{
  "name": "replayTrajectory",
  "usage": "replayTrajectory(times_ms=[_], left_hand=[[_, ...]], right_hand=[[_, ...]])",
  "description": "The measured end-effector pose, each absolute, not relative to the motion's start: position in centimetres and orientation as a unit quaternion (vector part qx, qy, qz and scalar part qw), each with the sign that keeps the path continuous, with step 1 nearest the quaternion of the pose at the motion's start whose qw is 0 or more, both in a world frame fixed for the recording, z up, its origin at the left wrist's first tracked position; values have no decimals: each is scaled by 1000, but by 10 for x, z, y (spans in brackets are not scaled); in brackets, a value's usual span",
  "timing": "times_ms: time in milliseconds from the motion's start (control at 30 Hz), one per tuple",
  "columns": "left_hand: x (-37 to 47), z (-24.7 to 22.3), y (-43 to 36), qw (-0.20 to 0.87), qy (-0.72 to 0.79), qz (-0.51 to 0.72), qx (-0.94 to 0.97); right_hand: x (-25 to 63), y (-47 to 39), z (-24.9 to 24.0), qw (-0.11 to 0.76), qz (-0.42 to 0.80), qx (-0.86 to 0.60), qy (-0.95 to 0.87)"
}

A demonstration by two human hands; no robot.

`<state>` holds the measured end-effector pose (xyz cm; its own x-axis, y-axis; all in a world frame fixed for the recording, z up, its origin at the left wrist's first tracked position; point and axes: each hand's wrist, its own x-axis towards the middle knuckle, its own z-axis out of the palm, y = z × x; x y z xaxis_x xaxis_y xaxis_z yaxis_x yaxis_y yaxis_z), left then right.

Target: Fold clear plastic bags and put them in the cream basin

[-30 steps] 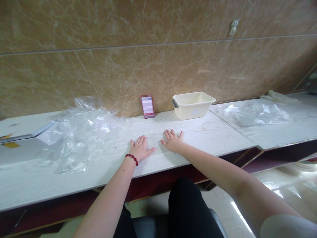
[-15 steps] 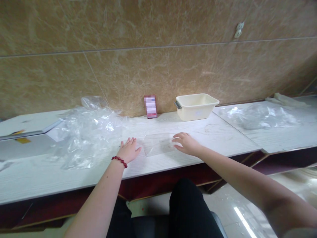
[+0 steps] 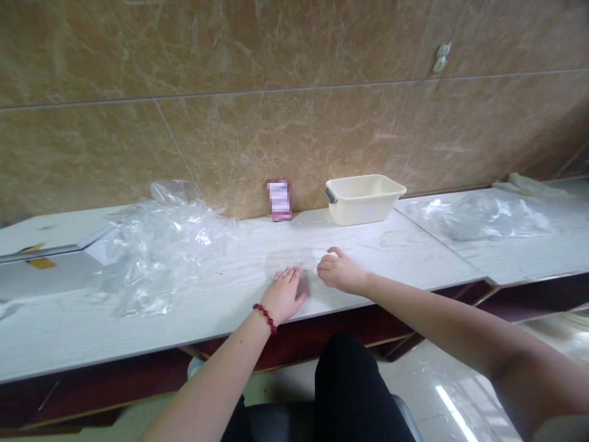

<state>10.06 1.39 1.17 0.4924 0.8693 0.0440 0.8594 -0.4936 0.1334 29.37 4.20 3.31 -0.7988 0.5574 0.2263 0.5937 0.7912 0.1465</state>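
A thin clear plastic bag (image 3: pixel 289 259) lies flat on the white tabletop, faint against the wood grain. Across its lower part rests my left hand (image 3: pixel 283 296), fingers stretched out and thumb apart; a red bead bracelet (image 3: pixel 265 318) circles that wrist. My right hand (image 3: pixel 341 274) is at the bag's right end, its fingers curled in at the edge and one digit raised. Just how the plastic sits in those fingers is hard to make out.
A heap of crumpled clear plastic bags (image 3: pixel 161 252) lies to the left, beside a white box (image 3: pixel 43 270). At the back stand a cream plastic bin (image 3: pixel 363 209) and a small blurred card (image 3: pixel 279 201). More clear plastic (image 3: pixel 492 218) lies at right. The wall rises behind.
My left hand has slid right from the bag's left side onto its lower part. My right hand's spread fingers have curled in, with the hand in nearly the same place.
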Motion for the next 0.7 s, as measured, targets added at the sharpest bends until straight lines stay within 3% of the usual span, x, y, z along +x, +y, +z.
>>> replayTrajectory(times_ms=[267, 367, 500, 600, 700], left_hand=[[105, 19, 42, 78, 557, 133, 816], [98, 43, 54, 194, 556, 247, 769], [80, 75, 62, 459, 503, 398, 615], [64, 84, 66, 591, 450, 451, 496], [51, 81, 73, 643, 439, 452, 436]], right_hand=[[286, 55, 53, 185, -24, -354, -916], [283, 68, 62, 301, 71, -386, -869], [274, 89, 66, 423, 270, -418, -757], [261, 105, 67, 408, 442, -409, -686], [248, 118, 66, 348, 591, -388, -616]])
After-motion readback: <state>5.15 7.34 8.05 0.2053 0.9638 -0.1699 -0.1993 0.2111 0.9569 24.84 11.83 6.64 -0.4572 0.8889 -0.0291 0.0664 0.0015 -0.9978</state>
